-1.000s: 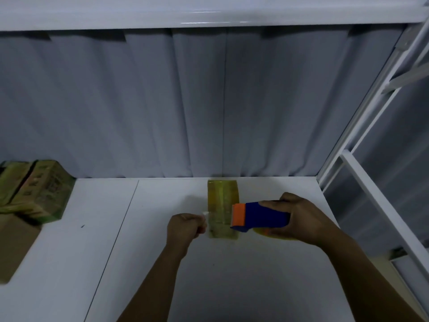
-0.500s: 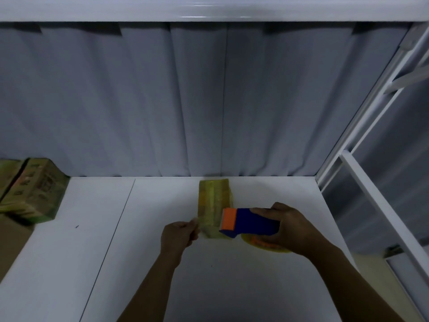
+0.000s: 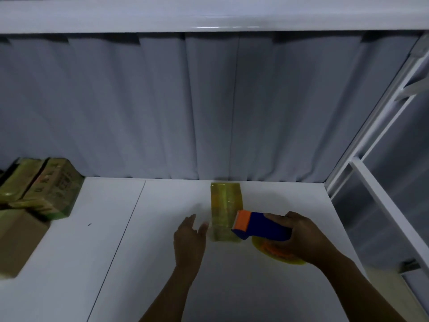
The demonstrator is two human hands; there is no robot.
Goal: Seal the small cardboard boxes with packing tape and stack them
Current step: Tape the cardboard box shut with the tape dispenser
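A small box wrapped in yellowish tape lies on the white table near the back curtain. My right hand grips a blue tape dispenser with an orange head; its yellow tape roll shows under the hand. The dispenser's head sits over the box's near right corner. My left hand hovers just left of the box with fingers spread and straight, holding nothing.
Several taped boxes with green print are stacked at the far left, on top of a plain brown carton. A grey curtain closes the back. A white metal frame borders the table's right side.
My left hand let go of the tape end it was pinching and has opened beside the box. The right hand and dispenser stay at the box's near end.
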